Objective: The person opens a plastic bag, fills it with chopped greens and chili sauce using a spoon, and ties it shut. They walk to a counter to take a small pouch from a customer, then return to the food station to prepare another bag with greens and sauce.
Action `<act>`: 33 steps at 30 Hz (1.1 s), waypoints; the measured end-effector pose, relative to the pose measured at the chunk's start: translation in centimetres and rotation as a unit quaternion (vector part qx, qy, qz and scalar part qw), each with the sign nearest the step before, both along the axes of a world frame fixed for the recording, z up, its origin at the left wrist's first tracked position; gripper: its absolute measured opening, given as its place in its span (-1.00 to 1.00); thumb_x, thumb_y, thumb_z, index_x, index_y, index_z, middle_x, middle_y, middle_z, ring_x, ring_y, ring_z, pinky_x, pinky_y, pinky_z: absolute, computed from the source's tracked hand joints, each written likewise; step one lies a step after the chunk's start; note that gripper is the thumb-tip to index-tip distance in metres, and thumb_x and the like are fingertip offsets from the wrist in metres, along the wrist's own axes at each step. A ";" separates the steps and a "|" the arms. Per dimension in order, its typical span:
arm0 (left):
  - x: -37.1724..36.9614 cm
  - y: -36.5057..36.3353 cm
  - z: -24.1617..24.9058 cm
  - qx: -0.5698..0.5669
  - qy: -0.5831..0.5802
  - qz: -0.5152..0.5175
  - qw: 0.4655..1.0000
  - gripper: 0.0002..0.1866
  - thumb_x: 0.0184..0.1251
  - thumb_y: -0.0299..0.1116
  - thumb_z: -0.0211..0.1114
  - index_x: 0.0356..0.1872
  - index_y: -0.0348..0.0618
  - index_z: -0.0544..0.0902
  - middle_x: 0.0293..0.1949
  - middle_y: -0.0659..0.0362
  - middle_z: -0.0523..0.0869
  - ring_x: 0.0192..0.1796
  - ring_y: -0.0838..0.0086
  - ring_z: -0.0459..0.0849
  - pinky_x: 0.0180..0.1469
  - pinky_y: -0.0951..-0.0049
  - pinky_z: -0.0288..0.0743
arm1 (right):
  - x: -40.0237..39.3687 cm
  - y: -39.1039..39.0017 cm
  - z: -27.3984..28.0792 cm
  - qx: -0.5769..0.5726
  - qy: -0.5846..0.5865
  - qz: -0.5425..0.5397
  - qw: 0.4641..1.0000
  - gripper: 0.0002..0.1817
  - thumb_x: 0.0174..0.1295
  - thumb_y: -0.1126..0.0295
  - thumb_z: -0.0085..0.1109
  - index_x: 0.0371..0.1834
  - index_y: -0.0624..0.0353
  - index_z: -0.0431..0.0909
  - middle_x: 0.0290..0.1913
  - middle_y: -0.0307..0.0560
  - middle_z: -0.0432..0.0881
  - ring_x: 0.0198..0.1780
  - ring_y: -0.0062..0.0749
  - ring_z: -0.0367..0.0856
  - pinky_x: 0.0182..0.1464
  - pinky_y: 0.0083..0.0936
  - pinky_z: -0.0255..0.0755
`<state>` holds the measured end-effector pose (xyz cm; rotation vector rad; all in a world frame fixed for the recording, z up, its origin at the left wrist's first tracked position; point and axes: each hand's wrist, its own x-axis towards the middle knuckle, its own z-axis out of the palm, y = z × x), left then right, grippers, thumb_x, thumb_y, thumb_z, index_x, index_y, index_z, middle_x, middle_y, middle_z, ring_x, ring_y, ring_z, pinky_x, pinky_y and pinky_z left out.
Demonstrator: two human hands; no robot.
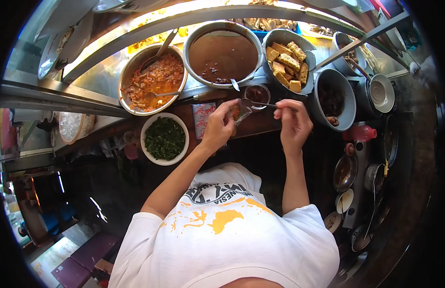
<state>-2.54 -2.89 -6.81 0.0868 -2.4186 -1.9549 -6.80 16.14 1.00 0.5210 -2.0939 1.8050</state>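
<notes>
My left hand (218, 127) is closed on a small clear plastic bag (236, 114) with something reddish inside. In my right hand (294, 124) is a metal spoon (263, 104), pinched by its handle and pointing left, its tip at the mouth of the bag. Just behind them stands a small clear cup of dark red sauce (257, 91). Left of the bag lies a red and white printed packet (202, 119), partly covered by my left hand. A bowl of chopped greens (164, 139) sits nearer me on the left.
Along the back stand a basin of red sambal (152, 79) with spoons in it, a large pot of brown sauce (224, 53) and a grey basin of fried tofu and tempeh (289, 65). A grey bucket (346, 98) holds dark food. A metal frame (150, 33) crosses above; pans (345, 173) stand right.
</notes>
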 end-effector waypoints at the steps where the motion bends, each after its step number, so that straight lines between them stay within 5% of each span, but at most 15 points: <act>1: 0.1 0.0 0.2 0.008 -0.004 0.002 1.000 -0.48 0.22 -0.73 0.05 0.24 -0.20 0.52 -0.22 0.24 0.64 -0.43 0.73 0.48 -0.36 0.63 0.42 | 0.2 0.2 0.5 -0.022 0.003 -0.022 0.999 -0.89 0.34 0.65 0.01 -0.25 0.30 0.56 -0.28 -0.15 0.62 -0.39 -0.67 0.56 -0.32 -0.68 0.51; 5: 0.9 -0.2 1.7 -0.003 0.068 0.027 0.997 -0.48 0.21 -0.74 0.00 0.22 -0.21 0.53 -0.10 0.16 0.66 -0.34 0.64 0.59 -0.33 0.65 0.46 | -1.3 1.3 -0.6 -0.032 0.003 -0.063 0.997 -0.90 0.36 0.62 0.01 -0.24 0.32 0.55 -0.26 -0.13 0.62 -0.36 -0.64 0.58 -0.31 -0.67 0.54; 6: 1.1 -0.3 1.6 -0.058 0.161 0.039 0.984 -0.47 0.18 -0.74 -0.04 0.20 -0.22 0.54 0.01 0.05 0.66 -0.19 0.48 0.68 -0.23 0.59 0.53 | -1.7 1.5 -1.7 0.005 -0.007 -0.058 0.998 -0.89 0.38 0.58 0.00 -0.23 0.33 0.54 -0.23 -0.10 0.63 -0.33 -0.58 0.61 -0.29 -0.63 0.58; 7: 1.9 -0.6 2.8 -0.008 0.091 0.025 0.996 -0.45 0.11 -0.75 -0.03 0.17 -0.23 0.55 0.05 -0.02 0.65 -0.04 0.35 0.69 -0.03 0.46 0.57 | -2.1 1.3 -3.1 0.019 -0.024 -0.052 0.998 -0.87 0.39 0.54 -0.01 -0.20 0.34 0.55 -0.19 -0.06 0.64 -0.28 -0.52 0.66 -0.24 -0.58 0.62; 9: 2.8 -1.1 3.8 -0.029 0.155 0.052 0.986 -0.46 0.02 -0.73 0.00 0.12 -0.27 0.56 0.06 -0.03 0.64 0.10 0.25 0.64 0.13 0.31 0.51 | -3.1 0.6 -5.7 0.072 -0.071 -0.049 0.994 -0.81 0.39 0.47 0.02 -0.13 0.28 0.64 -0.13 0.00 0.68 -0.24 -0.41 0.70 -0.21 -0.52 0.64; 11: 3.9 -2.1 5.3 -0.011 0.132 0.039 0.990 -0.51 0.06 -0.71 0.05 0.10 -0.28 0.56 0.03 -0.04 0.64 0.12 0.17 0.62 0.16 0.28 0.46 | -2.7 0.2 -3.8 0.282 -0.043 -0.034 0.958 -0.72 0.42 0.40 0.03 0.06 0.29 0.60 0.02 0.09 0.66 0.03 -0.22 0.65 0.12 -0.39 0.50; 13: 5.4 -2.8 7.1 0.001 0.146 0.064 0.987 -0.56 0.18 -0.69 0.06 0.11 -0.22 0.55 -0.10 -0.02 0.65 -0.04 0.24 0.65 0.06 0.30 0.49 | -4.0 1.8 -5.6 0.350 0.147 -0.105 0.919 -0.63 0.42 0.37 0.02 0.21 0.33 0.49 0.13 0.18 0.59 0.15 -0.08 0.57 0.20 -0.33 0.40; 14: 6.5 -3.9 9.4 0.012 0.062 0.039 0.997 -0.54 0.18 -0.71 0.06 0.14 -0.19 0.55 -0.14 -0.02 0.66 -0.11 0.24 0.67 -0.02 0.32 0.50 | -4.3 2.5 -5.3 0.353 0.179 -0.142 0.907 -0.63 0.42 0.36 0.02 0.19 0.36 0.48 0.12 0.22 0.58 0.15 -0.01 0.56 0.20 -0.29 0.41; 16: 8.7 -5.5 13.7 0.024 -0.036 0.014 0.999 -0.53 0.17 -0.73 0.06 0.14 -0.19 0.55 -0.15 -0.03 0.66 -0.10 0.22 0.69 -0.04 0.33 0.49 | -1.6 0.0 0.4 0.271 0.258 -0.053 0.926 -0.63 0.43 0.34 0.00 0.17 0.39 0.48 0.14 0.25 0.55 0.20 0.04 0.51 0.22 -0.19 0.38; 21: 11.9 -8.1 13.2 -0.015 0.147 0.102 0.984 -0.51 0.15 -0.74 0.04 0.14 -0.22 0.55 -0.08 -0.06 0.66 -0.03 0.15 0.68 0.00 0.32 0.49 | 6.1 -10.2 6.9 0.275 0.206 0.280 0.896 -0.83 0.26 0.46 0.13 -0.13 0.22 0.62 0.15 0.13 0.50 0.18 -0.10 0.47 0.12 -0.22 0.36; 24: 14.1 -10.6 13.5 -0.081 0.116 0.152 0.978 -0.52 0.11 -0.73 0.03 0.09 -0.26 0.58 -0.01 -0.09 0.67 0.05 0.08 0.66 0.10 0.29 0.49 | 4.7 -13.6 6.6 0.307 0.147 0.377 0.861 -0.86 0.09 0.54 0.22 -0.26 0.16 0.64 0.03 0.03 0.55 0.05 -0.13 0.50 0.05 -0.25 0.37; 25: 15.1 -11.4 13.6 -0.103 0.113 0.179 0.972 -0.53 0.10 -0.73 0.02 0.08 -0.27 0.59 -0.01 -0.09 0.68 0.07 0.08 0.65 0.12 0.29 0.48 | 5.4 -15.3 8.1 0.261 0.197 0.381 0.865 -0.86 0.03 0.57 0.26 -0.32 0.13 0.65 -0.17 -0.04 0.60 -0.11 -0.15 0.53 -0.07 -0.29 0.42; 32: 20.6 -15.7 14.9 -0.152 0.065 0.315 0.935 -0.55 0.12 -0.72 0.03 0.05 -0.25 0.64 0.00 -0.03 0.70 0.01 0.20 0.71 0.05 0.38 0.53 | 8.2 -22.9 10.3 0.237 0.183 0.516 0.803 -0.83 0.00 0.64 0.24 -0.33 0.16 0.64 -0.22 -0.05 0.63 -0.19 -0.09 0.59 -0.10 -0.27 0.45; 33: 21.1 -16.3 15.3 -0.149 0.077 0.325 0.931 -0.55 0.13 -0.72 0.03 0.05 -0.25 0.64 0.00 -0.02 0.71 0.00 0.23 0.71 0.04 0.39 0.53 | 8.7 -23.8 10.9 0.212 0.199 0.472 0.832 -0.84 0.02 0.66 0.24 -0.33 0.19 0.63 -0.27 -0.04 0.63 -0.22 -0.11 0.62 -0.15 -0.29 0.47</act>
